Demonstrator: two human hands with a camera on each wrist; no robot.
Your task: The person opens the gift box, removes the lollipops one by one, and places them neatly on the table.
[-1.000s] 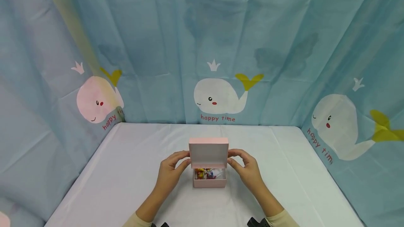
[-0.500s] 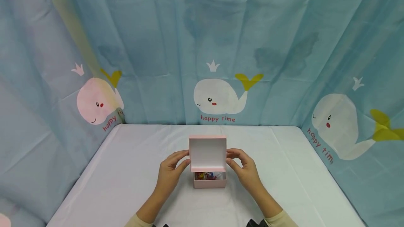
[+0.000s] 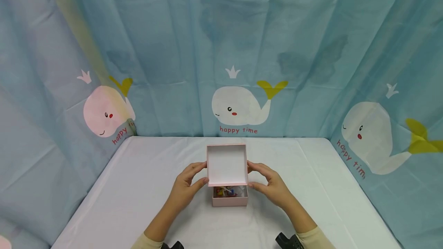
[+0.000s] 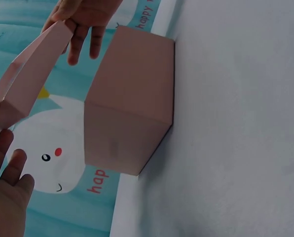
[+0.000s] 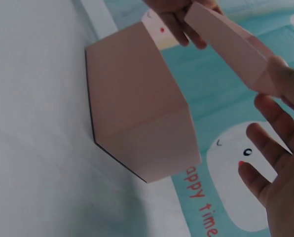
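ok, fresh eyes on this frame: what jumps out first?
The pale pink cardboard lid, lifted and tilted above the small pink rectangular box at the centre of the white-covered table, pinched at its sides by the left hand and right hand. Colourful small items show inside the box. Behind hangs a teal whale-print "happy time" curtain.

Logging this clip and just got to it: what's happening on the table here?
A person holds the lid of a small pink box between both hands, the left hand at its left edge and the right hand at its right edge. The lid is raised clear above the box, tilted so its white inside shows. The box rests on the white table, with small colourful items visible inside.
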